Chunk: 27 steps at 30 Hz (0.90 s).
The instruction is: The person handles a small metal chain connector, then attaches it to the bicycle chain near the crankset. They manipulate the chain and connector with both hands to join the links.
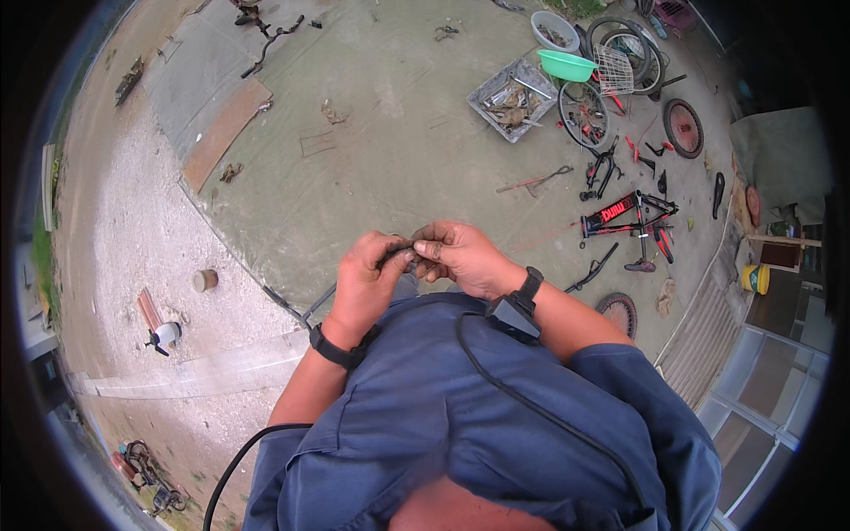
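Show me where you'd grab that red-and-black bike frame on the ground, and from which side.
Probably by the thick lettered tube of the bike frame, coming from the left, the right hand's side: it looks broad and exposed there, while thinner tubes spread apart at the other end.

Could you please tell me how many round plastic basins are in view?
2: the green basin at upper right, and the pale grey basin just above it. Others may be hidden.

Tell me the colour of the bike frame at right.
The bike frame is black and red: head view.
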Motion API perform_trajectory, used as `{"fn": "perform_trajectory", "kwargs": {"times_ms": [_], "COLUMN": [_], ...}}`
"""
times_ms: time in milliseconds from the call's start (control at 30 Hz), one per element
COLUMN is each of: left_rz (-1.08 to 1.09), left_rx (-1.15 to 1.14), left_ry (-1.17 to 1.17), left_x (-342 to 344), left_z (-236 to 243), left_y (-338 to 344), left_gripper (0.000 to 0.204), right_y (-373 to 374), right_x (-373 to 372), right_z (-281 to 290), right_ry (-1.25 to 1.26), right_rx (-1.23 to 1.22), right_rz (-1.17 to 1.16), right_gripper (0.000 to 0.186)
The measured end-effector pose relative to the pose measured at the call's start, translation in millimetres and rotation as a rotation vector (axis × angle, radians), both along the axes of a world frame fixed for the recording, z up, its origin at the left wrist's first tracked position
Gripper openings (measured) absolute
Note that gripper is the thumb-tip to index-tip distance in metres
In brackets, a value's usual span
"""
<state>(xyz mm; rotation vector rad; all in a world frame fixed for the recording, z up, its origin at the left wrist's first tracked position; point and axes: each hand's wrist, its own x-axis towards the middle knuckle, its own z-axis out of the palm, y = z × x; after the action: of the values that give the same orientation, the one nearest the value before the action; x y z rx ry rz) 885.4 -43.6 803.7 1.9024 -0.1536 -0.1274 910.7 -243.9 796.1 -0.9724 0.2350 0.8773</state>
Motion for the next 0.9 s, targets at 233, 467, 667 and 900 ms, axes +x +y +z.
{"fn": "perform_trajectory", "kwargs": {"times_ms": [233, 467, 667, 900], "left_rz": [0.039, -0.012, 0.007, 0.044], "left_rx": [-0.228, -0.240, -0.375, -0.296], "left_ry": [0.265, 0.329, 0.486, 0.456], "left_x": [98.3, 185.5, 283.0, 416.9], "left_z": [14.7, 12.2, 5.3, 13.8], "left_y": [37.0, 50.3, 45.3, 11.9], "left_gripper": [0.013, 0.015, 0.015, 0.014], "right_y": [33.6, 45.0, 40.0, 9.5], "right_x": [89.1, 169.5, 267.9, 407.0], "right_z": [18.8, 17.0, -2.5, -1.2], "right_ry": [-0.090, -0.134, -0.315, -0.290], "right_rx": [0.011, -0.028, -0.103, -0.104], "right_rz": [-0.079, -0.097, -0.053, -0.041], "right_gripper": [0.024, 0.023, 0.018, 0.016]}}
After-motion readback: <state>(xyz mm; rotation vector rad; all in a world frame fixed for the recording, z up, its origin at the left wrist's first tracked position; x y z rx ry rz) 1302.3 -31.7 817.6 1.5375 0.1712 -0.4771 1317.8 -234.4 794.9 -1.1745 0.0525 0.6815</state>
